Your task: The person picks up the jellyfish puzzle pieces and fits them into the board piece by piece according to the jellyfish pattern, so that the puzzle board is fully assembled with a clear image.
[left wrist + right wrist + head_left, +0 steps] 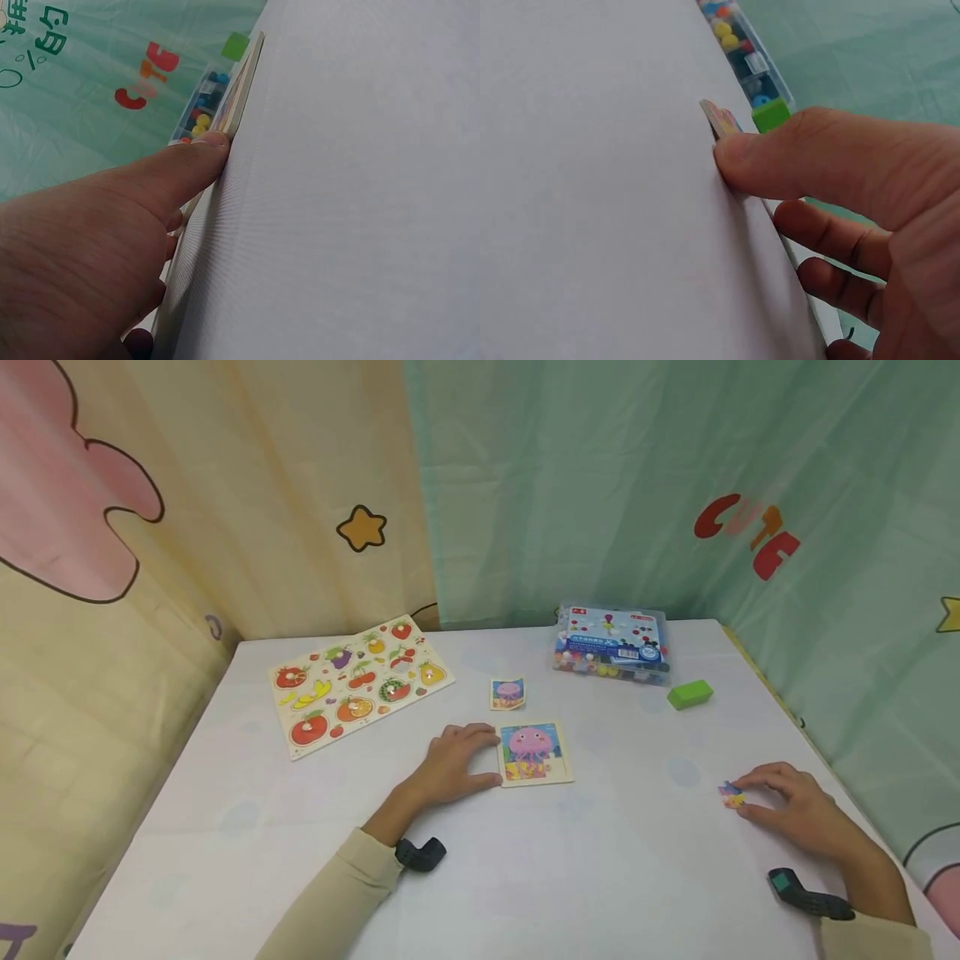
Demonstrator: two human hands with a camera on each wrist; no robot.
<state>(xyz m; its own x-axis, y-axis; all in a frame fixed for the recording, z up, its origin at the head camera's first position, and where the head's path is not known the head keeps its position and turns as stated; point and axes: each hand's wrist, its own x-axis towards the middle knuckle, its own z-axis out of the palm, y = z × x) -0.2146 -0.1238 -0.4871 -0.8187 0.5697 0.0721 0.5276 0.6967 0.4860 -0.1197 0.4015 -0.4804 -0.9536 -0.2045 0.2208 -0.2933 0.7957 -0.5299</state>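
Observation:
A small square jigsaw board [531, 753] with a pink jellyfish picture lies on the table. At the picture's lower right is a pale gap where bare board shows. My left hand [454, 764] rests at the board's left edge, its thumb [202, 146] at the near corner and its fingers at the far one. Well off to the right, my right hand [806, 806] pinches a colourful jigsaw piece [729, 794] between thumb and fingers. The right wrist view has that piece [718, 118] low over the white table, partly hidden by the thumb.
Behind the board lies a small jellyfish picture card [507, 694]. A wooden fruit puzzle [360, 681] sits at the back left. Toward the back right are a clear plastic case [611, 643] of coloured beads and a green block [690, 694]. Curtains [570, 485] hang behind the white table [600, 877].

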